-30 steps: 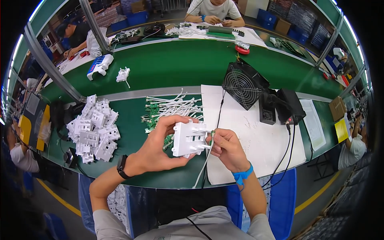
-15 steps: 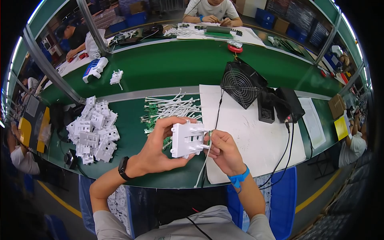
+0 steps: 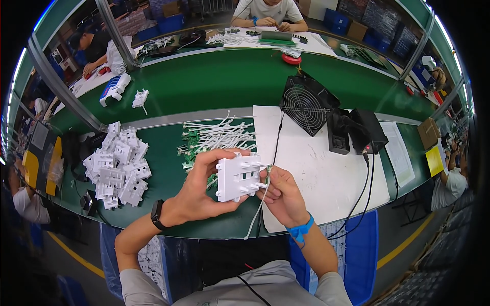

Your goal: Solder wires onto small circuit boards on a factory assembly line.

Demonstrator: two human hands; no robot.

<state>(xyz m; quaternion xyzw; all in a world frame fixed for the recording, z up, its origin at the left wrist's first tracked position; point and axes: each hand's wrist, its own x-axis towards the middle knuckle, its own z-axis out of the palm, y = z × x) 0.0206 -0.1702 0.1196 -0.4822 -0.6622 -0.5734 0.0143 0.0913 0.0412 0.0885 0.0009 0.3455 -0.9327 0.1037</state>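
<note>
My left hand (image 3: 201,186) grips a white plastic housing (image 3: 236,178) by its upper and lower edges, with its posts and slots facing right. At the housing's right side, my right hand (image 3: 287,196) pinches a small green circuit board (image 3: 268,172) between thumb and fingers. A white cable (image 3: 253,218) hangs from beneath these fingers toward the table's near edge. The board is mostly covered by the fingertips, so I cannot tell whether it touches the housing. Behind my left hand lies a bundle of green boards with white cables (image 3: 222,136).
To the left rises a pile of white housings (image 3: 120,166). A black fan (image 3: 309,104) and a black power unit (image 3: 368,130) with cords stand on white board (image 3: 301,178) at right. Beyond them runs a green belt (image 3: 204,76) carrying several parts. Co-workers sit across it.
The parts on the green belt have shifted left. Both hands keep nearly the same pose, and the hanging end of the cable has swung slightly left.
</note>
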